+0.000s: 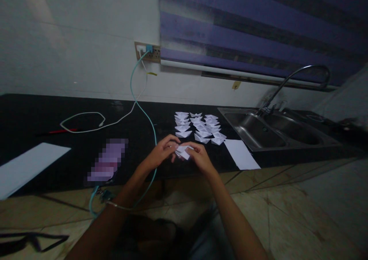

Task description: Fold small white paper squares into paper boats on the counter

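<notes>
Between my two hands, above the front part of the dark counter, is a small folded piece of white paper. My left hand pinches its left side, fingers bent around the edge. The right side is gripped by my right hand, with the thumb on top of the fold. Just beyond my fingers stand several folded paper boats in rows on the counter. A stack of blank white paper lies to the right of my right hand, close to the sink.
At the right is a double steel sink with a curved faucet. A teal cable runs from the wall socket past my left arm. Larger white sheets, a blurred-out purple item and a red pen lie left.
</notes>
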